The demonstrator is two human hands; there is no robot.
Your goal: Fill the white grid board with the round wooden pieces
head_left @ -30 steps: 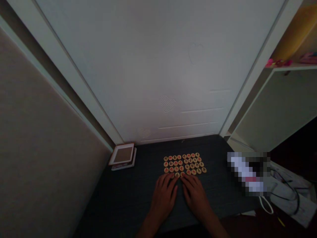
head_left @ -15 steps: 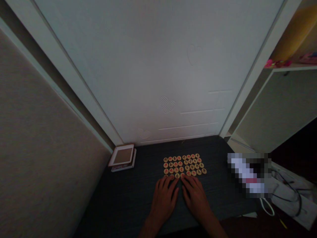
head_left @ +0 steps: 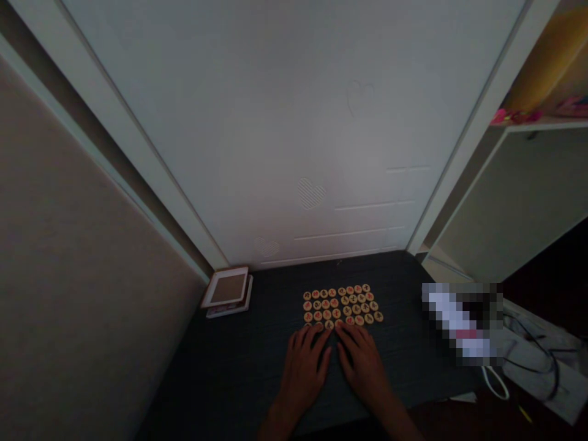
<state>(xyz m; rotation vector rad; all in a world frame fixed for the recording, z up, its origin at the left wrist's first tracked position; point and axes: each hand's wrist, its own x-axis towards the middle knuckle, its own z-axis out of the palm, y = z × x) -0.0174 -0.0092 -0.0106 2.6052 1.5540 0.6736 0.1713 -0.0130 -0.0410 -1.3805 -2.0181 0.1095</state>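
Several round Chinese chess pieces (head_left: 336, 313), pale wood with red or black characters, lie face up in rows on the dark tabletop (head_left: 257, 361). A narrow gap splits them into a left and a right block. My left hand (head_left: 306, 361) rests palm down at the near edge of the left block, its fingers spread and its tips at the closest row, partly covering it. Beside it, my right hand (head_left: 361, 358) lies palm down with fingers apart, tips touching or just at the near row of the right block. Neither hand grips a piece.
At the table's back left sits a shallow box with a brown inside (head_left: 229, 290). A blurred-out white object (head_left: 463, 324) is at the right edge, with cables (head_left: 546, 355) beyond it. A white panel (head_left: 316, 141) with heart patterns rises behind the table.
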